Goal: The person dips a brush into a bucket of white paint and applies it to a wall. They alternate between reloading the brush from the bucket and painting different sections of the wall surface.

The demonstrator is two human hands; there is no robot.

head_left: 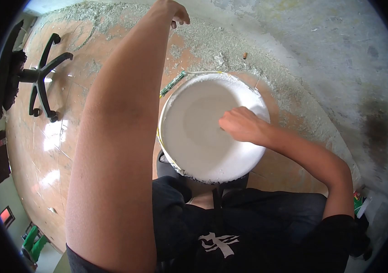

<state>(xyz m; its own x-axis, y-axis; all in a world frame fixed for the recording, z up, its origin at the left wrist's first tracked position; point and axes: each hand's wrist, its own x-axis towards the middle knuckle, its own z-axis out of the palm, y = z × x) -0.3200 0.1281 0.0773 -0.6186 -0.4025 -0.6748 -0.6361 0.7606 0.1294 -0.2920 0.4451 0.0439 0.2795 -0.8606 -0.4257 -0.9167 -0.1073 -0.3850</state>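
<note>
A white bucket (pixel 258 102) with a whitish inside stands on the floor between my legs; its wire handle carries a green grip (pixel 174 83) at the upper left. Over the right part of the bucket's opening is my right hand (pixel 240 124), its fingers curled closed; whatever they may hold is hidden. My left arm reaches far forward, past the bucket's left side. At the top edge, my left hand (pixel 175 12) is bent down at the wrist with fingers partly spread, near the debris, holding nothing visible.
Shredded pale debris (pixel 207 50) lies along the base of a stained wall (pixel 339 59). A black wheeled chair base (pixel 39 75) lies tipped at the left on the tiled floor (pixel 44 150). A small brown piece (pixel 245 55) rests beyond the bucket.
</note>
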